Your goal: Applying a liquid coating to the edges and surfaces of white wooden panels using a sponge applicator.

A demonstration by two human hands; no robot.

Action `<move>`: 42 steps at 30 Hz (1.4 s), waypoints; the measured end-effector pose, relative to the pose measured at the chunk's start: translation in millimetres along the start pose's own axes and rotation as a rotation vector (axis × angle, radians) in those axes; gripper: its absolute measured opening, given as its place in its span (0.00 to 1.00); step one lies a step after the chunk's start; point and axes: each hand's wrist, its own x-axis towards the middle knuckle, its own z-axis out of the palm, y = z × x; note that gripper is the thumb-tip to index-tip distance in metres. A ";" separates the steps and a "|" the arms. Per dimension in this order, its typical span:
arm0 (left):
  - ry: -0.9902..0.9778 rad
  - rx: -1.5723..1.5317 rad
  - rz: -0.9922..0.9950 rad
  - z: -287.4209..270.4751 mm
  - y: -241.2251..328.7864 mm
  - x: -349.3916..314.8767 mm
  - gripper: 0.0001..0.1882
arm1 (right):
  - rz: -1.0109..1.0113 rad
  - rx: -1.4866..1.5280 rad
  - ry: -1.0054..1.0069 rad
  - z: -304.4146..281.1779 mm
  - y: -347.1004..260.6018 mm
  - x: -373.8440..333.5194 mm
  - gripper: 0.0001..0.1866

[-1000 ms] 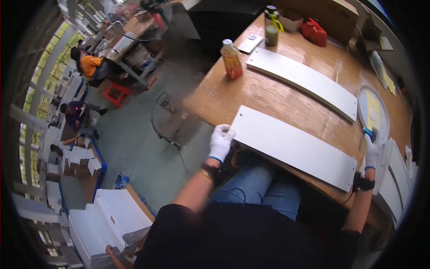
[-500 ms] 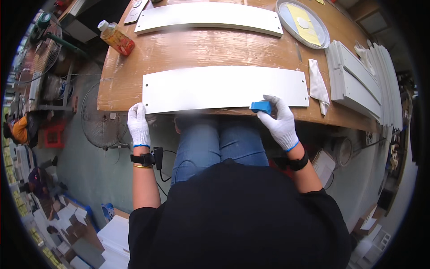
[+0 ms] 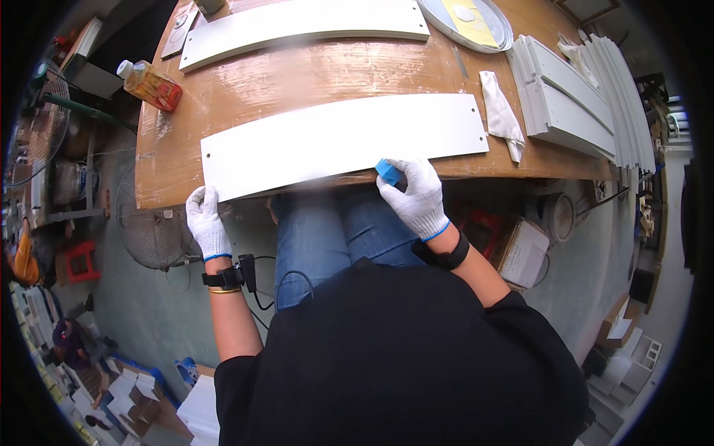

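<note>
The fingers (image 3: 410,166) of the right hand (image 3: 421,197), in the head view, are closed around a small blue block (image 3: 387,172), held at the near edge of a white panel (image 3: 338,141), right of its middle. The left hand (image 3: 207,224) has its fingers at the panel's near left corner, touching it; whether they pinch it or only steady it, I cannot tell. Both hands wear white knit gloves with blue-edged cuffs. The panel lies flat along the near edge of the wooden bench (image 3: 327,72), with two dark holes at its right end and one visible at its left. A second white panel (image 3: 305,24) lies farther back, apart from the first. To its left is a white-capped bottle (image 3: 154,88) with orange-red contents. A crumpled white cloth (image 3: 502,117) lies just beyond the near panel's right end, and behind it is a round tray (image 3: 504,39) with a yellow sheet in it. Farther right, more white panels (image 3: 569,104) are stacked together.
</note>
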 end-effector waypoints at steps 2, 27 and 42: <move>0.003 0.018 0.027 -0.5 -1.1 0.9 0.15 | -0.027 -0.004 -0.024 5.3 0.7 1.0 0.16; 0.004 0.012 0.067 0.9 0.0 -2.1 0.14 | 0.022 -0.146 0.070 -32.0 30.4 -6.5 0.18; -0.001 0.003 0.041 -5.6 -8.8 4.6 0.16 | 0.071 -0.042 0.051 -28.9 19.4 -1.5 0.18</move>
